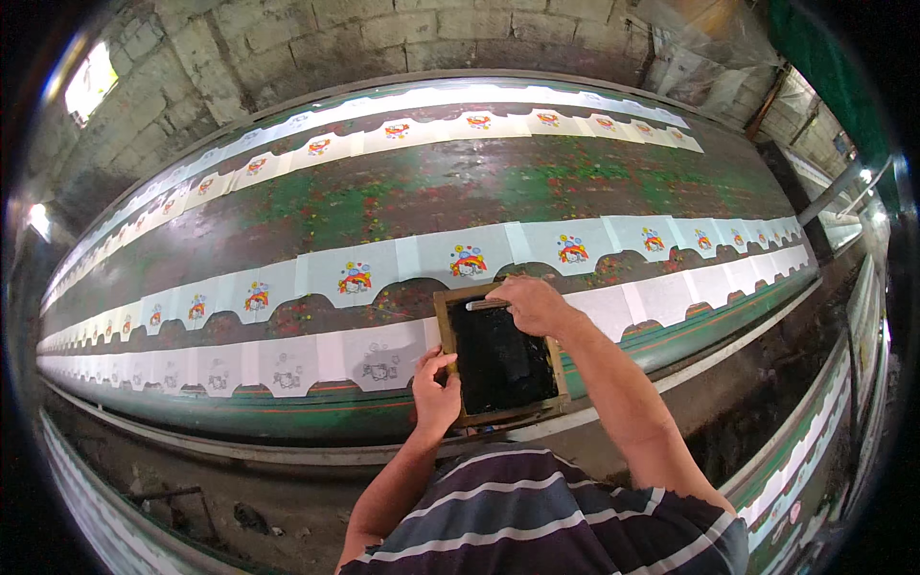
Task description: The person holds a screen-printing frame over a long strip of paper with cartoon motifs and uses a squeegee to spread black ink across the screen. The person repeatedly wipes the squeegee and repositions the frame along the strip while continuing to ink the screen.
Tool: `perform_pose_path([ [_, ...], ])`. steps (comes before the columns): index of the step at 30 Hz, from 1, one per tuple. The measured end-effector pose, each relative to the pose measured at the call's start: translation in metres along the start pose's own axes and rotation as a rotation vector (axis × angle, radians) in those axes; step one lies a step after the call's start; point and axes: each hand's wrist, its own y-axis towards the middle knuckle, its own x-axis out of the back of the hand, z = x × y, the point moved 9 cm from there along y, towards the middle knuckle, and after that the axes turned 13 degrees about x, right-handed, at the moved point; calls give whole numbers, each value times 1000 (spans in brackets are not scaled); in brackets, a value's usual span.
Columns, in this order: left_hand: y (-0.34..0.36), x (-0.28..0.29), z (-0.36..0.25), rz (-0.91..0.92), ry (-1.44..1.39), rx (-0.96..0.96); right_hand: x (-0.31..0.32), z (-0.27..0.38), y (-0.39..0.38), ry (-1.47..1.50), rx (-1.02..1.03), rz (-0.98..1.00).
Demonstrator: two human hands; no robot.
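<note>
A wooden screen-printing frame (515, 414) with black ink over its mesh lies at the near edge of the long table, on the front row of white fabric pieces. My left hand (436, 391) grips the frame's left side, thumb and fingers at the wood. Inside the frame's far end, my right hand (530, 305) is closed around a squeegee (487, 304), whose pale end sticks out to the left. Left of the frame, a white fabric piece (379, 356) carries a black outline print. Fabric directly beneath the frame is hidden.
The long table (402, 196) is stained green and dark. Beyond the frame runs a row of pieces with coloured cartoon prints (468, 261); more rows lie farther back. Plain white pieces (661, 295) continue rightward. A rail (287, 456) edges the table; another table (786, 479) stands lower right.
</note>
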Motion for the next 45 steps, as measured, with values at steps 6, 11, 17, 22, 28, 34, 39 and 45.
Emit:
perform_pose_path([
  [6, 9, -3, -6, -2, 21, -42, -4, 28, -21, 53, -20, 102],
  [11, 7, -2, -6, -4, 68, -42, -16, 75, -61, -6, 27, 97],
  [17, -2, -8, -10, -24, 20, -151, -22, 126, -105, -12, 50, 55],
  [22, -13, -13, -16, -29, 191, -194, -24, 134, -118, -26, 20, 7],
  [28, -17, -19, -26, -79, 122, -215, -4, 123, -144, 77, 39, -258],
  [34, -35, -72, -48, -83, 41, -294, 19, 84, -197, 133, -79, -350],
  [39, -48, -153, -60, -92, 26, -295, 45, 41, -260, 115, -79, -380],
  [45, -58, -219, -72, -104, 9, -311, 63, -7, -313, 146, -37, -370],
])
